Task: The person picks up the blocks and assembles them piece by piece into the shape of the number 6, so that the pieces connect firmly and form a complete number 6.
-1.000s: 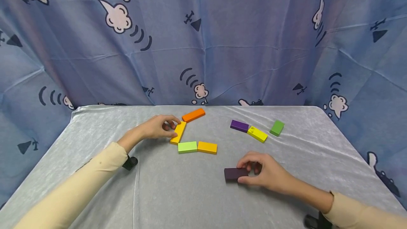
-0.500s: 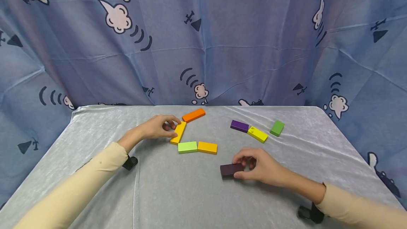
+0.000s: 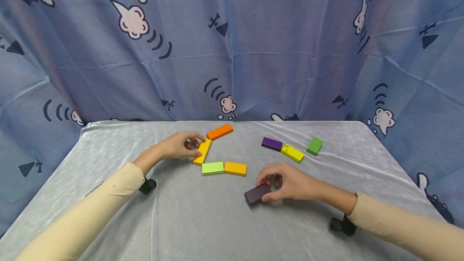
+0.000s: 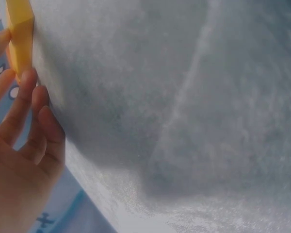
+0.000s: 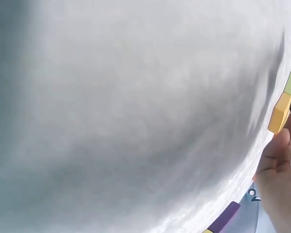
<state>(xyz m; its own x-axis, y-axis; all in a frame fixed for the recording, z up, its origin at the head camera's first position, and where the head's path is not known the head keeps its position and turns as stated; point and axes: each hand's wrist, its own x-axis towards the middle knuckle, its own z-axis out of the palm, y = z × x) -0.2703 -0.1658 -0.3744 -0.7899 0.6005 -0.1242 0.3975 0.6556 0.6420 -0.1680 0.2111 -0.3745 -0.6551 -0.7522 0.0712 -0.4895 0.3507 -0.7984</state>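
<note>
Toward the left of the table, my left hand (image 3: 180,145) holds a yellow block (image 3: 204,151) by its long sides, thumb near one end and fingers near the other. The left wrist view shows the fingertips against this yellow block (image 4: 22,39). Front and right of centre, my right hand (image 3: 290,181) pinches a dark brownish-purple block (image 3: 255,195) at its right end, and the block is turned at an angle. Just behind it lie a light green block (image 3: 212,168) and a yellow-orange block (image 3: 235,168), end to end. An orange block (image 3: 219,131) adjoins the yellow block's far end.
At the back right, a purple block (image 3: 272,143) meets a bright yellow block (image 3: 293,153) end to end. A green block (image 3: 314,146) lies apart to their right. Grey cloth (image 3: 181,216) covers the table, and a blue patterned curtain (image 3: 232,43) hangs behind it.
My right hand has moved left and slightly away from me with the dark block, which has turned at an angle. The left hand has stayed on the yellow block.
</note>
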